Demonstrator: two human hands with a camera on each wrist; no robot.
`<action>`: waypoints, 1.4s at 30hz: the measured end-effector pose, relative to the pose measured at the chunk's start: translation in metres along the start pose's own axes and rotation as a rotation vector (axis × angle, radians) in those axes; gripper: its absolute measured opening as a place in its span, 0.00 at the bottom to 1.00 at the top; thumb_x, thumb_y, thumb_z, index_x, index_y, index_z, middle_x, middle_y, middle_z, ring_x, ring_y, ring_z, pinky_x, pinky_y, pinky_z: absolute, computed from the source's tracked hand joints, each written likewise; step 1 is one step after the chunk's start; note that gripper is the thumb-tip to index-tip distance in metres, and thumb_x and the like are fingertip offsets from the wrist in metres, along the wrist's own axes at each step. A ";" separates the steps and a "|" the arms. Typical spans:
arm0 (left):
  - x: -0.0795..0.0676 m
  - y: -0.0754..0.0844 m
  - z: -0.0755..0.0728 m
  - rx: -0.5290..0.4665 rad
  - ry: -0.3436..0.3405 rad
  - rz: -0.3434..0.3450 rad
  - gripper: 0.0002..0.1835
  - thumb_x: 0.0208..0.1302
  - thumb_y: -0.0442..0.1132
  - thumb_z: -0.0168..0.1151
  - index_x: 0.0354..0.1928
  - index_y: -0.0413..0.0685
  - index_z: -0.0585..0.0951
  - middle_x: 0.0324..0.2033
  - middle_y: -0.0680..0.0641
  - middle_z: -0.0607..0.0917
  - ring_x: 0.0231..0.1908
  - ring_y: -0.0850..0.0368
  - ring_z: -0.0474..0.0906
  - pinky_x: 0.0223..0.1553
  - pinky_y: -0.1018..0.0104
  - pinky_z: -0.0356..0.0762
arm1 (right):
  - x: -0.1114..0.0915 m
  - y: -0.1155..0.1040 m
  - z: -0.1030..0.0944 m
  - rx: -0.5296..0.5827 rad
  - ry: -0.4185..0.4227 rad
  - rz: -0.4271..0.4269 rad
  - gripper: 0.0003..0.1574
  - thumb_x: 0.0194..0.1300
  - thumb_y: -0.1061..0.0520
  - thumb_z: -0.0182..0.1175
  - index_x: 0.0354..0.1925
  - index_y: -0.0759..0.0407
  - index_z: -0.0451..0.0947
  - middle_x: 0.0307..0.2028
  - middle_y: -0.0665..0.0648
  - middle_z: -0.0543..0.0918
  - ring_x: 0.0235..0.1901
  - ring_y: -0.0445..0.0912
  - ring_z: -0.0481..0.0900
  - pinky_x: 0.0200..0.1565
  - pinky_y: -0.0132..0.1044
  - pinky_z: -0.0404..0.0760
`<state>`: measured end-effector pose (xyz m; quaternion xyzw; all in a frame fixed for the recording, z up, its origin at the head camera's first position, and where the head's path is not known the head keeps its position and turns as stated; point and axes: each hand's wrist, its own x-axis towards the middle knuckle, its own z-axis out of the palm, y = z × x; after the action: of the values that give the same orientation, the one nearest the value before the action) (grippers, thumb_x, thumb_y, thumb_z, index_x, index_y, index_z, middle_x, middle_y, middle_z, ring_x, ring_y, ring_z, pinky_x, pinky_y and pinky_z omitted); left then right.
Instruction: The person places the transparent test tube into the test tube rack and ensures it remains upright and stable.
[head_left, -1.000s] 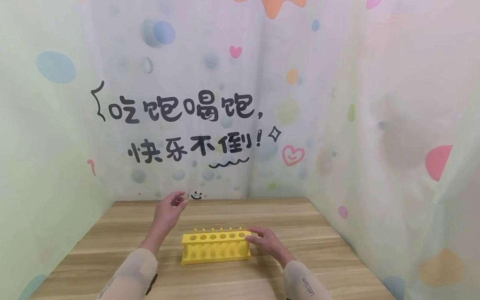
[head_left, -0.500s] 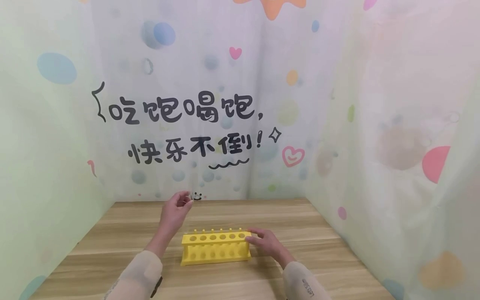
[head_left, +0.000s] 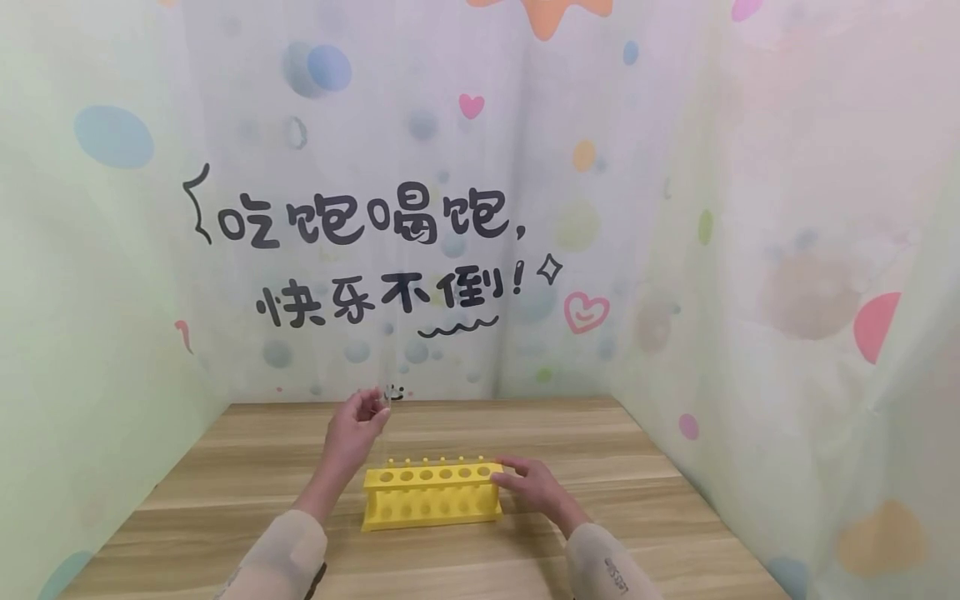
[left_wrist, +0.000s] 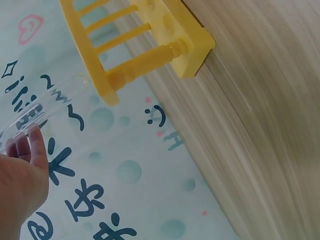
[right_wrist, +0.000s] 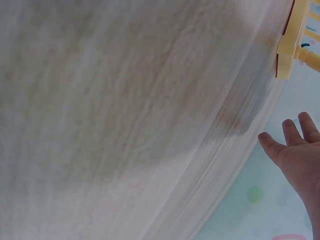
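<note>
Clear tube [left_wrist: 49,106], yellow 6-hole rack [head_left: 433,484]

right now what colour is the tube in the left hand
Colourless and see-through; the tube shows best in the left wrist view.

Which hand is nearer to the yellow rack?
Right. The right hand is at the right end of the yellow rack; the left hand is raised apart, by its left end.

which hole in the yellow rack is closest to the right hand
The rightmost hole in the head view, at the end of the yellow rack beside the right hand; the other five lie farther left along the row.
</note>
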<state>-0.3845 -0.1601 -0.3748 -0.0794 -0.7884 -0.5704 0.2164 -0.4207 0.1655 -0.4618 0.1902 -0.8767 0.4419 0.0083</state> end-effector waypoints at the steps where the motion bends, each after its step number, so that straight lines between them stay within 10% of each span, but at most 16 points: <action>1: -0.001 0.000 0.000 -0.006 -0.001 0.001 0.20 0.70 0.36 0.61 0.61 0.39 0.74 0.47 0.42 0.81 0.48 0.49 0.77 0.42 0.72 0.79 | 0.000 0.000 0.000 0.000 0.000 0.002 0.32 0.67 0.41 0.63 0.62 0.56 0.77 0.62 0.66 0.75 0.63 0.69 0.68 0.60 0.69 0.66; 42: -0.015 -0.022 0.001 0.035 -0.078 -0.034 0.21 0.69 0.35 0.61 0.61 0.39 0.72 0.46 0.44 0.81 0.50 0.48 0.77 0.48 0.61 0.80 | -0.001 0.002 0.000 0.012 0.003 -0.007 0.34 0.67 0.41 0.62 0.63 0.59 0.76 0.63 0.66 0.75 0.63 0.69 0.68 0.61 0.67 0.66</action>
<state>-0.3797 -0.1646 -0.4002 -0.0842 -0.8072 -0.5567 0.1772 -0.4203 0.1669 -0.4631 0.1928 -0.8733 0.4474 0.0099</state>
